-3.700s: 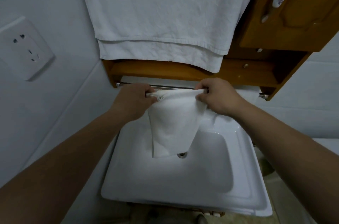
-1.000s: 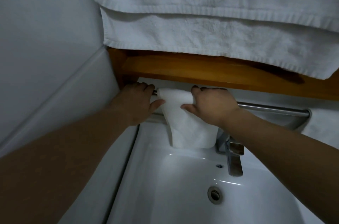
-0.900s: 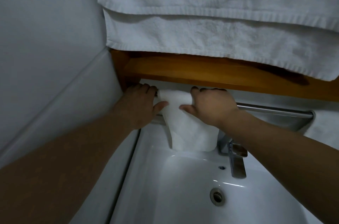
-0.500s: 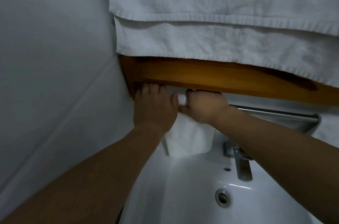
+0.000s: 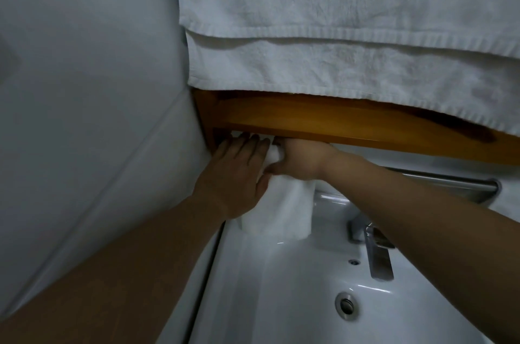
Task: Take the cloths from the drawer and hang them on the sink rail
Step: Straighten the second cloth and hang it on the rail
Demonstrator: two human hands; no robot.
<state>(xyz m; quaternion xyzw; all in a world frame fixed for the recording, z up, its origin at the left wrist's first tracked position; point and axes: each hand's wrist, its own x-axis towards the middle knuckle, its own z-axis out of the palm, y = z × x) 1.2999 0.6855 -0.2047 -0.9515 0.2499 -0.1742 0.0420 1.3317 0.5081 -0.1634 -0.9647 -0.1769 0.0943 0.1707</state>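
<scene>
A small white cloth [image 5: 284, 208] hangs over the left end of the metal sink rail [image 5: 450, 179], bunched narrow, its lower edge just above the basin. My left hand [image 5: 239, 172] lies flat against the cloth's left side, fingers reaching under the wooden shelf. My right hand [image 5: 301, 159] grips the cloth's top fold on the rail, its fingertips hidden behind the shelf. The two hands touch, with a bit of cloth showing between them. The drawer is out of view.
A wooden shelf [image 5: 337, 121] runs just above the rail, with a large white towel [image 5: 337, 34] draped over it. Below are the white sink [image 5: 281, 301], a chrome faucet [image 5: 374, 248] and the drain [image 5: 346, 305]. A white wall [image 5: 84, 90] closes the left side.
Since a second ago both hands have slid the cloth left along the rail and squeezed it narrower. The hands have come together, and the view has shifted left and closer.
</scene>
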